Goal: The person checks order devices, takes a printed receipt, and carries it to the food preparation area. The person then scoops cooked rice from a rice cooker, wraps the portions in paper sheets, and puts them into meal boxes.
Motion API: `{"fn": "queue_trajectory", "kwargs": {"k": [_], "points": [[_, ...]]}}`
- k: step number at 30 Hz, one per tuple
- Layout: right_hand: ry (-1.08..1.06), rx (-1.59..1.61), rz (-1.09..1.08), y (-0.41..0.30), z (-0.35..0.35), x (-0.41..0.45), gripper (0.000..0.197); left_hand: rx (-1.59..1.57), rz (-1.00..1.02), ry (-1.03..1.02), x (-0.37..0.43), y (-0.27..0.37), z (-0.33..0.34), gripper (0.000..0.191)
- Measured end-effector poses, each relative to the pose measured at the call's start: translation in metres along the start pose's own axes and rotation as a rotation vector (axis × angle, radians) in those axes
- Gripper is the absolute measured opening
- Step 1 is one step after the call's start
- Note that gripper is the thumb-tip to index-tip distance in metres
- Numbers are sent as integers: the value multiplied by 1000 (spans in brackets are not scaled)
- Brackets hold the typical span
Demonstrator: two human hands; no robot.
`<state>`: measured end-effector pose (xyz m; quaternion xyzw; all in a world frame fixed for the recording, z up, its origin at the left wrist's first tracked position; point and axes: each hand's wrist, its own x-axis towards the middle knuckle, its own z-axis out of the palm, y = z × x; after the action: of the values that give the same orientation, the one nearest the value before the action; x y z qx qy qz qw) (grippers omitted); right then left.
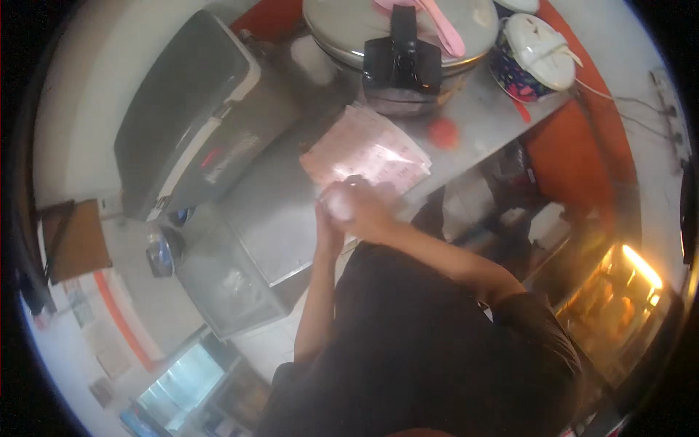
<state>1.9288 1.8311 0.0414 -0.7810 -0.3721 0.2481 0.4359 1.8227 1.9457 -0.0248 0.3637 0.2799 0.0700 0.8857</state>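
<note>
My left hand (326, 221) and my right hand (371, 214) are close together in front of my chest, at the near edge of a metal counter (273, 218). A rounded whitish thing (339, 205) is held between them; it is blurred, and I cannot tell what it is. The fingers of both hands curl around it and hide part of it. Just beyond the hands lies a stack of pinkish printed paper sheets (366, 145), its top sheet shiny with glare. My right fingers overlap the stack's near edge in the picture.
Behind the sheets stand a large lidded metal pot (341, 27), a pink spatula (445, 33) on top and a black-handled thing (404, 60) before it. A grey cool box (185, 104) is left, a floral pot (510, 71) right. A metal sink (235, 295) adjoins the counter; a lit cabinet (606, 311) stands right.
</note>
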Motion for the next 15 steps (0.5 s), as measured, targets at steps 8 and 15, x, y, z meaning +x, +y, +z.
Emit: {"fn": "queue_trajectory", "kwargs": {"k": [8,15], "points": [[274,15,184,87,-21,29,45,-2,-50,197,-65,20,-111,57],[562,-975,424,266,-82,31,44,-202,-187,112,-107,20,-151,54]]}}
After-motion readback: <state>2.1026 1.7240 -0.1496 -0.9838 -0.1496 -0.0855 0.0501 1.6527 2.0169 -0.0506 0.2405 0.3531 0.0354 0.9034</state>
